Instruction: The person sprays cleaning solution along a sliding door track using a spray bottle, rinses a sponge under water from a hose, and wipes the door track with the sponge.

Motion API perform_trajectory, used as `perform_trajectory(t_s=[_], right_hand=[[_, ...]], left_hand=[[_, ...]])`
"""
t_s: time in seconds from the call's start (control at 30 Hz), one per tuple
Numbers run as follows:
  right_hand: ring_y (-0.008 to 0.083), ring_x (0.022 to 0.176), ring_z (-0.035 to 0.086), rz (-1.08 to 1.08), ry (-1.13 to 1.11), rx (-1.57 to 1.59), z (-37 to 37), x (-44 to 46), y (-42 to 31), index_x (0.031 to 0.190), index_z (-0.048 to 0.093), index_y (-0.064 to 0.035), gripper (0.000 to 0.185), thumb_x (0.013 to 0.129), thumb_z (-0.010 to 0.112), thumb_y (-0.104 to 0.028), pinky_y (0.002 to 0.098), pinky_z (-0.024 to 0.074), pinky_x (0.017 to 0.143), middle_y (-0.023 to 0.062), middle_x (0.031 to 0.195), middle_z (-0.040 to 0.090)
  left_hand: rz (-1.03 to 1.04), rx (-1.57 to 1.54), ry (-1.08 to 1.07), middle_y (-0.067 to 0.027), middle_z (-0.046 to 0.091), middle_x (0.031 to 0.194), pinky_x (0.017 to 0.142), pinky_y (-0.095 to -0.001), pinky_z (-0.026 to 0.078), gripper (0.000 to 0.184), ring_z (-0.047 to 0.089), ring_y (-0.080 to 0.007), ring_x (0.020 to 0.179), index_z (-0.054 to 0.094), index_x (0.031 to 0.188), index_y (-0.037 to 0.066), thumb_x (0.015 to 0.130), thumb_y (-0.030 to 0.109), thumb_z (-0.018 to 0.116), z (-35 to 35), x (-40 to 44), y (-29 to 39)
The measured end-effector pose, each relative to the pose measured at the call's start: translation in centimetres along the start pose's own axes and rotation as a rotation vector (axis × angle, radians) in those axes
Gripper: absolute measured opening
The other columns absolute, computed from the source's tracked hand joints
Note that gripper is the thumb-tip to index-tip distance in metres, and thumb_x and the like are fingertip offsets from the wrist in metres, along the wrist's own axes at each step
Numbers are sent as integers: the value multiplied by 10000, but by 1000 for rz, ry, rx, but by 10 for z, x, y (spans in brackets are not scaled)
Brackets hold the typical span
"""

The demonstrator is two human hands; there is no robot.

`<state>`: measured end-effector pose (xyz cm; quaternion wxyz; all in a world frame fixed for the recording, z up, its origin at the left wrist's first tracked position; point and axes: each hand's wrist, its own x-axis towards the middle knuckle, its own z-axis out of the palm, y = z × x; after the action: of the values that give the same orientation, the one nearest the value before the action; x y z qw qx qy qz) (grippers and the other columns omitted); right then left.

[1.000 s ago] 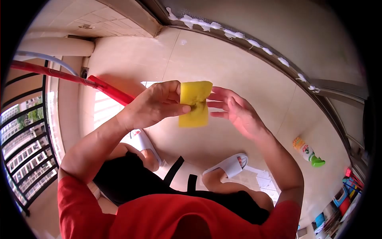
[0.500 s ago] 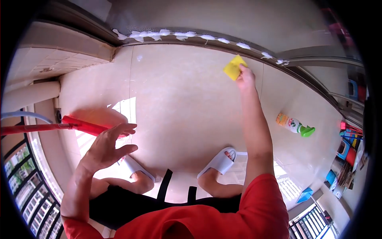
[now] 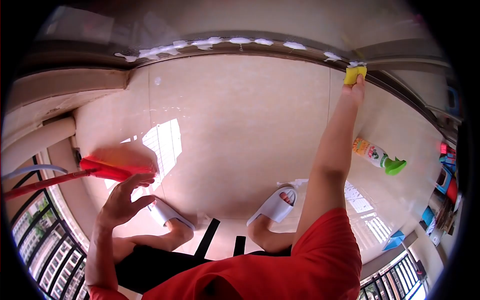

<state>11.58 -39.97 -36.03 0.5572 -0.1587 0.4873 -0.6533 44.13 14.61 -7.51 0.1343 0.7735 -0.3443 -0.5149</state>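
Note:
My right hand [image 3: 354, 92] is stretched far forward and grips a yellow sponge [image 3: 351, 76] at the right end of the door track [image 3: 320, 55]. The sponge is up against the last blob of white foam [image 3: 356, 64]. More foam [image 3: 240, 40] lies in a broken line along the track to the left. My left hand [image 3: 125, 200] hangs over the floor near my left knee, fingers apart and holding nothing. Just beyond it is the red broom head [image 3: 112, 169].
A spray bottle [image 3: 375, 153] with a green nozzle lies on the tiled floor [image 3: 240, 120], right of my right forearm. White slippers [image 3: 274, 206] are on my feet. A blue dustpan [image 3: 394, 240] and stacked items stand at the right; a black railing [image 3: 52, 240] is at the left.
The sponge was between both hands, then went out in my right hand, forward and right to the foam. My left hand let go of it and drew back to the lower left. The view has shifted.

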Motion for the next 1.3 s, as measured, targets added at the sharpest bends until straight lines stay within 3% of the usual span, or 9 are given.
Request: perform_trajectory(t_s=[0.13, 0.23, 0.33, 0.53, 0.73, 0.97, 1.07, 1.13, 1.3], right_hand=[[193, 813, 613, -285, 156, -284, 11, 2, 26, 871, 595, -5, 113, 812, 686, 30, 318, 537, 731, 92, 932, 645], [210, 761, 634, -538, 57, -162, 3, 20, 52, 885, 618, -34, 178, 769, 751, -8, 331, 548, 697, 98, 914, 668], [199, 729, 621, -385, 230, -310, 26, -17, 34, 821, 628, -30, 167, 740, 768, 14, 327, 543, 694, 94, 853, 667], [185, 715, 614, -291, 170, -323, 41, -40, 47, 841, 622, 31, 138, 757, 728, 53, 296, 529, 671, 113, 851, 663], [177, 739, 610, -471, 53, -337, 44, -60, 85, 847, 599, 37, 155, 745, 715, 52, 301, 521, 691, 111, 830, 646], [157, 648, 559, -32, 252, -447, 70, -76, 31, 861, 608, -14, 116, 824, 687, -90, 285, 456, 560, 54, 780, 609], [156, 516, 525, -88, 227, -269, 70, -75, 66, 718, 583, -21, 114, 764, 685, -41, 284, 379, 427, 53, 707, 617], [148, 500, 505, -96, 167, -285, 80, -106, 101, 756, 565, -26, 104, 759, 668, -39, 268, 357, 397, 55, 662, 588], [127, 533, 523, -19, 175, -310, 85, -119, 68, 815, 565, -2, 146, 805, 687, -81, 253, 426, 437, 56, 690, 589]], left_hand=[[-31, 36, -26, -112, 648, 1080, 883, -347, 489, 467, 620, -228, 1009, 546, 1215, 54, 795, 133, 734, 5, 7, -12], [-46, 55, -27, -111, 649, 1080, 885, -346, 489, 464, 621, -230, 1010, 546, 1215, 55, 799, 137, 733, 4, 10, -17], [-57, 56, -37, -113, 649, 1078, 883, -348, 489, 462, 621, -234, 1011, 547, 1215, 56, 801, 144, 732, 3, 10, -18], [-29, 66, -37, -121, 648, 1078, 877, -354, 489, 465, 623, -245, 1008, 540, 1218, 54, 805, 155, 727, -1, 3, -16], [-4, 67, -26, -124, 647, 1077, 875, -362, 489, 475, 621, -253, 1016, 532, 1224, 59, 800, 150, 725, -2, -4, -17], [45, 66, -27, -122, 636, 1098, 868, -366, 492, 471, 618, -263, 1019, 534, 1220, 61, 798, 151, 722, -5, -13, -6], [44, 87, -30, -120, 634, 1101, 866, -367, 492, 463, 617, -265, 1014, 538, 1216, 60, 800, 149, 720, -2, -15, -5], [58, 108, -39, -118, 633, 1102, 866, -368, 492, 459, 617, -264, 1013, 540, 1214, 59, 801, 148, 719, -1, -10, -4], [46, 92, -42, -114, 633, 1104, 870, -372, 489, 455, 614, -261, 1021, 543, 1212, 59, 802, 156, 716, -1, -4, -1]])
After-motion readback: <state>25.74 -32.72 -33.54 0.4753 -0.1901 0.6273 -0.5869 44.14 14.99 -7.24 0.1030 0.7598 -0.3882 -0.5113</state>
